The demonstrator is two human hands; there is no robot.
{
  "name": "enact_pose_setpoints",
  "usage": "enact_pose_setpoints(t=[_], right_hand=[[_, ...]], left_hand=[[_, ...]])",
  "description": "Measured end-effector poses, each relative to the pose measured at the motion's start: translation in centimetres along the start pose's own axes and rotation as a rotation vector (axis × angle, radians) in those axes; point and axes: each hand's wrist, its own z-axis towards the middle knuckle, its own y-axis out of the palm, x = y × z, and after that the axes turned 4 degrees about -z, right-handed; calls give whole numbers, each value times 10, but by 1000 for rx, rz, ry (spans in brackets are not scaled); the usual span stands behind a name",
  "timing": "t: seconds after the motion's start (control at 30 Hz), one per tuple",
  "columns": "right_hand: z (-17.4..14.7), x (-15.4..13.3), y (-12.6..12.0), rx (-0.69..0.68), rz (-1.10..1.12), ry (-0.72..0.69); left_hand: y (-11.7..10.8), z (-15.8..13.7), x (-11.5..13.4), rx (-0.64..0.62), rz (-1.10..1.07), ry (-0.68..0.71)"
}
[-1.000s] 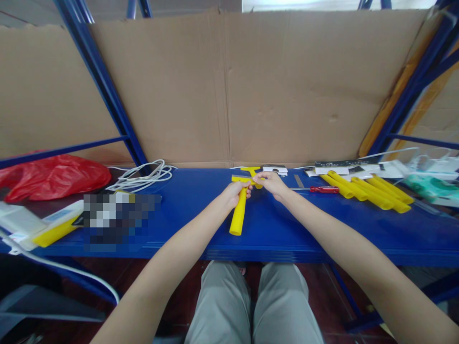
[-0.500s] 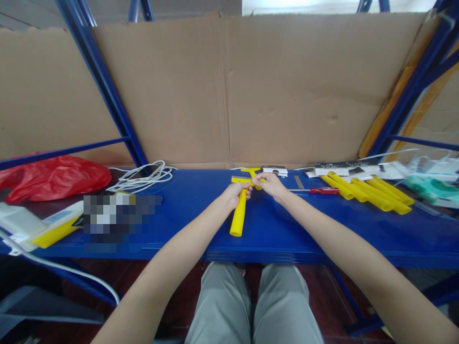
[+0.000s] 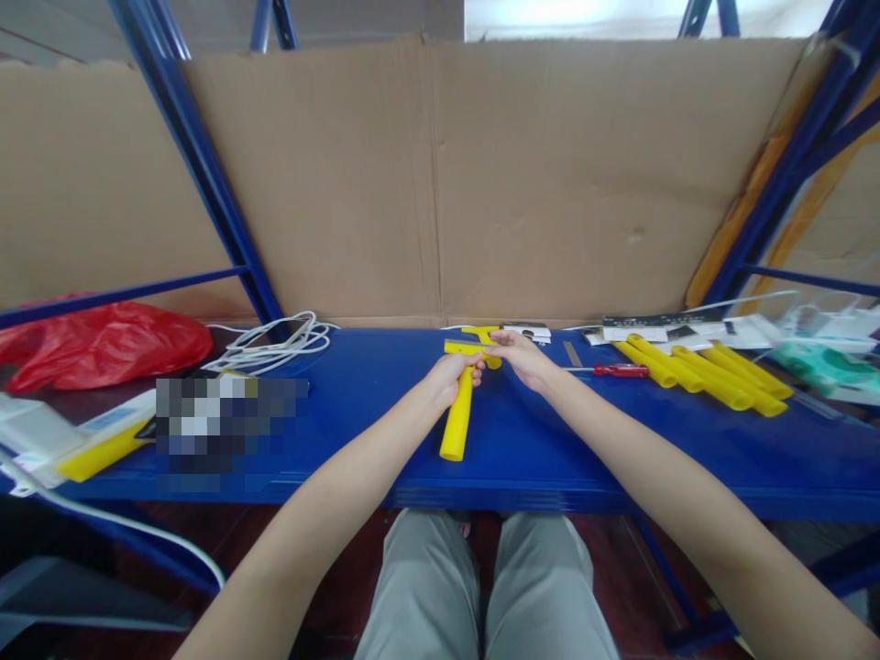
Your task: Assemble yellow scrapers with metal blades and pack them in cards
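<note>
My left hand (image 3: pixel 454 374) is closed around the upper handle of a yellow scraper (image 3: pixel 456 426), whose head carries a thin metal blade at the top. The tubular handle points down toward the front edge of the table. My right hand (image 3: pixel 523 357) is at the right end of the scraper's head, thumb and fingers bent together in a pinch. Whatever sits between those fingertips is too small to make out. Just behind the hands lies a second yellow T-shaped scraper piece (image 3: pixel 489 334), partly covered by my right hand. A red-handled screwdriver (image 3: pixel 620 371) rests to the right, its shaft pointing at my right hand.
Several yellow tube handles (image 3: pixel 711 376) lie on the blue table (image 3: pixel 371 412) at right, near paper packaging (image 3: pixel 660 327). A flat metal blade (image 3: pixel 572 354) lies behind the screwdriver. White cable (image 3: pixel 289 341) and a red plastic bag (image 3: pixel 110 341) are at left. Cardboard (image 3: pixel 330 183) stands behind.
My right hand's fingers have lifted and loosened slightly at the scraper's head. My left hand keeps its hold on the scraper. The whole view has shifted slightly.
</note>
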Motion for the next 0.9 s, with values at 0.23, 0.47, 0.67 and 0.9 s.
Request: enact_pose_setpoints(t=[0.23, 0.47, 0.67, 0.9], right_hand=[[-1, -5, -4, -73, 14, -24], [-4, -5, -7, -65, -210, -95], [-2, -26, -28, 36, -741, -315], [10, -43, -123, -157, -1393, -139]], left_hand=[[-2, 1, -1, -46, -48, 27], [0, -2, 1, -45, -88, 61], [-1, -2, 3, -4, -134, 87], [-7, 4, 3, 3, -145, 82]])
